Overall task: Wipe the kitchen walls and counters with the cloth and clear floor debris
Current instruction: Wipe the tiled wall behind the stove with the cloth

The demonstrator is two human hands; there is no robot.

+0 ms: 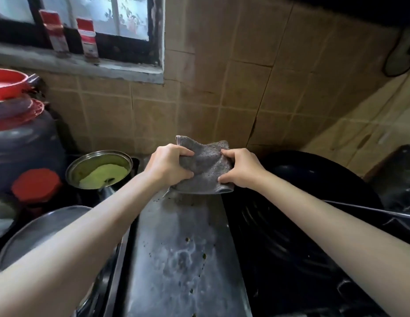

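My left hand (170, 167) and right hand (239, 169) both grip the grey cloth (205, 167), bunching it above the speckled counter (176, 248), probably refolding for a cleaner wiping face.

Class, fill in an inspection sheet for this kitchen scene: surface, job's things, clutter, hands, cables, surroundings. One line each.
Surface: grey metal counter is wet, streaked and dotted with dark crumbs.
Job's things: grey cloth is bunched, held up above the counter's far end.
Clutter: steel pot of green food to the left; red-lidded jar; big grey container; steel lid; black wok to the right.
Hands: left hand and right hand both grip the cloth with curled fingers.
Cables: nothing seen.
Surroundings: tan tiled wall with a crack; window with two red-and-white cartons on its sill.
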